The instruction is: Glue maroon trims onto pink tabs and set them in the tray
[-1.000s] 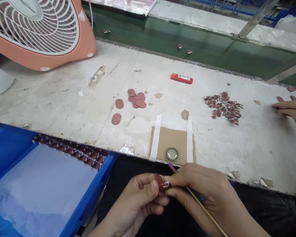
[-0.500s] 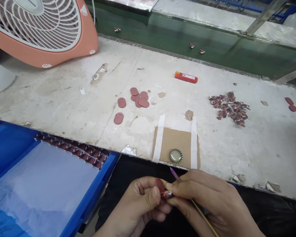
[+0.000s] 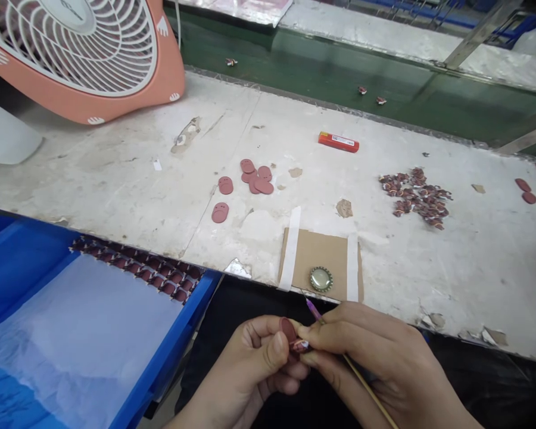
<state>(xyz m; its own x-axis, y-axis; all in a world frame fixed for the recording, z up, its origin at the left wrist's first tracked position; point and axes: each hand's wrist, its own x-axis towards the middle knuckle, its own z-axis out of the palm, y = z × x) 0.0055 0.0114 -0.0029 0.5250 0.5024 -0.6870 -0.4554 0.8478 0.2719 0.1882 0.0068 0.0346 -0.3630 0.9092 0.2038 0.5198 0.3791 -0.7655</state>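
Note:
My left hand pinches a reddish-brown oval disc between thumb and fingers. A small brown piece with white and orange marks touches the disc; the thumb and index finger of my right hand grip it. A thin stick with a purple tip and a fine point also lies in my right hand, its tan shaft slanting down to the right. Just beyond the hands, a bottle cap rests on cardboard held by white tape strips.
Loose oval discs and a heap of small brown pieces lie on the worn table. A red tube sits behind. An orange fan stands back left; a blue tray with filled rows is at lower left.
The view has shifted slightly, so the fan and discs appear farther right. Both hands keep their grips, and the small piece has tilted slightly against the disc.

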